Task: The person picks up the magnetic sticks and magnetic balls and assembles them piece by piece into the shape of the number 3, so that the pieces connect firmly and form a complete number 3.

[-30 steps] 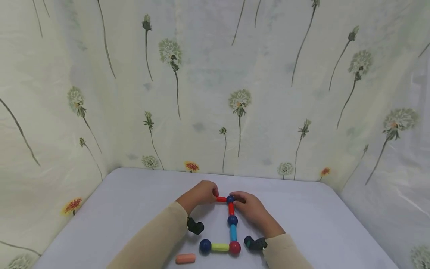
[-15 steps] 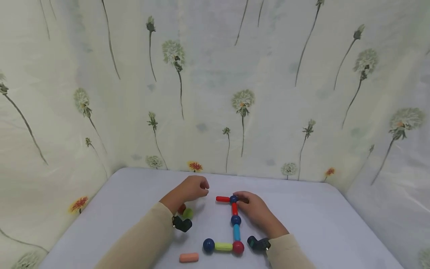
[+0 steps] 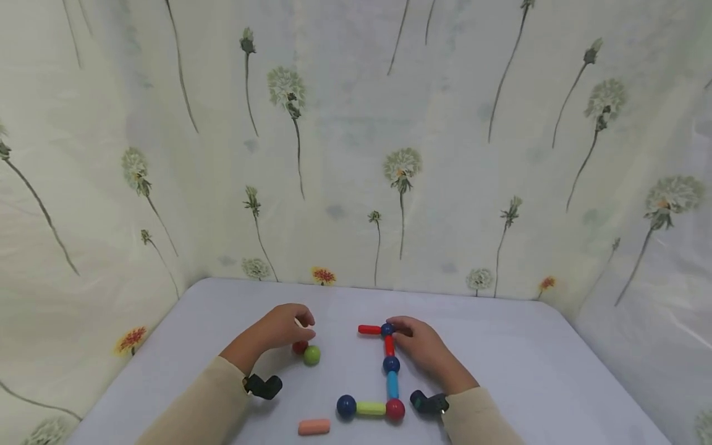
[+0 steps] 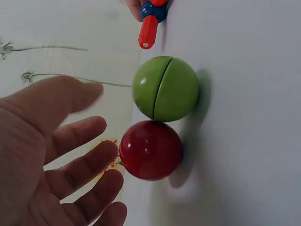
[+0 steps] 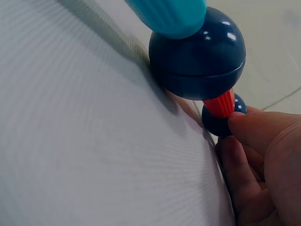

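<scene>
My left hand (image 3: pixel 282 327) hovers with loosely spread fingers at a red ball (image 4: pixel 150 150) and a green ball (image 4: pixel 167 89), which touch each other on the table. In the left wrist view nothing is between thumb and fingers. My right hand (image 3: pixel 423 346) pinches the far dark blue ball (image 3: pixel 387 329) of a chain of balls and sticks. From that ball a red stick (image 3: pixel 369 330) points left. Another red stick (image 3: pixel 389 346) leads nearer to a second blue ball (image 5: pixel 197 61), then a light blue stick (image 3: pixel 392 385) and a red ball (image 3: pixel 395 410).
At the near end, a yellow-green stick (image 3: pixel 371 408) joins the chain's red ball to a dark blue ball (image 3: pixel 347 406). A loose peach stick (image 3: pixel 314 427) lies left of it. The white table (image 3: pixel 489 346) ends at a flower-patterned cloth (image 3: pixel 345 154).
My left hand has let go of the left-pointing red stick and moved left to the red and green balls, which have come into view. The right hand stays on the blue ball.
</scene>
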Demonstrator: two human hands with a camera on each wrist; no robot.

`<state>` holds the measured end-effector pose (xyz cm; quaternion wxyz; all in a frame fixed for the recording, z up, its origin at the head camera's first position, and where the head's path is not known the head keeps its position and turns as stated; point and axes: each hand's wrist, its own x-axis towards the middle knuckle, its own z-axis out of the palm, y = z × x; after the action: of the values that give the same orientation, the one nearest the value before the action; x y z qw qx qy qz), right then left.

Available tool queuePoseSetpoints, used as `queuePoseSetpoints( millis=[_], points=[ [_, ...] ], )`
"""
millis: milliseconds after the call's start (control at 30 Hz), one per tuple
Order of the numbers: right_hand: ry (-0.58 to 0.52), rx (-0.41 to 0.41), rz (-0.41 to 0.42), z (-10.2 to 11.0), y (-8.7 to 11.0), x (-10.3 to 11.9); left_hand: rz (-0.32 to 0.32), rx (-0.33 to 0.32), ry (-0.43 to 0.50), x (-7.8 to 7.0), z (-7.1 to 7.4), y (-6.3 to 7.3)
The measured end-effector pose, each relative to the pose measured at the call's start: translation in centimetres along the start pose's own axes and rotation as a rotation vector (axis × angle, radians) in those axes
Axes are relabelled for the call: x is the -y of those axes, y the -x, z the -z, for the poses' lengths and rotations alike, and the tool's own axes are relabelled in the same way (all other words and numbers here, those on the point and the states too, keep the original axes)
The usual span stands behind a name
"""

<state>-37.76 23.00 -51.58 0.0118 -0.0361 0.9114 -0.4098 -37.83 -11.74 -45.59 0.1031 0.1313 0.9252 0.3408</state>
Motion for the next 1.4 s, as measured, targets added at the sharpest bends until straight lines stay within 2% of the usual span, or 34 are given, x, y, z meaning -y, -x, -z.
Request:
queuePoseSetpoints(
  millis=[167, 300, 400, 533, 833, 1033, 1400],
  points=[
    [-0.019, 0.002, -0.003, 0.0, -0.1, 0.0, 0.004, 0.028, 0.026, 0.9, 0.4, 1.2],
    [-0.018, -0.010, 0.002, -0.1, 0.0, -0.1, -0.021, 0.055, 0.057, 1.4, 0.3, 2.0],
    [-0.013, -0.012, 0.005, 0.0, 0.0, -0.1, -0.035, 0.048, 0.079, 1.9, 0.0, 2.3],
    [-0.020, -0.004, 0.004, 0.0, 0.0, 0.1, -0.023, 0.040, 0.122, 2.8, -0.2, 2.6],
    [-0.007, -0.010, 0.000, 0.2, 0.3, 0.3, -0.073, 0.069, 0.146, 4.1, -0.6, 2.6],
    [0.003, -0.018, -0.010, 0.0, 0.3, 0.4, -0.077, 0.067, 0.150, 4.6, -0.9, 2.5],
    [-0.010, -0.019, 0.016, -0.1, 0.1, 0.0, -0.059, -0.011, 0.110, 4.6, -1.2, 2.5]
  ],
)
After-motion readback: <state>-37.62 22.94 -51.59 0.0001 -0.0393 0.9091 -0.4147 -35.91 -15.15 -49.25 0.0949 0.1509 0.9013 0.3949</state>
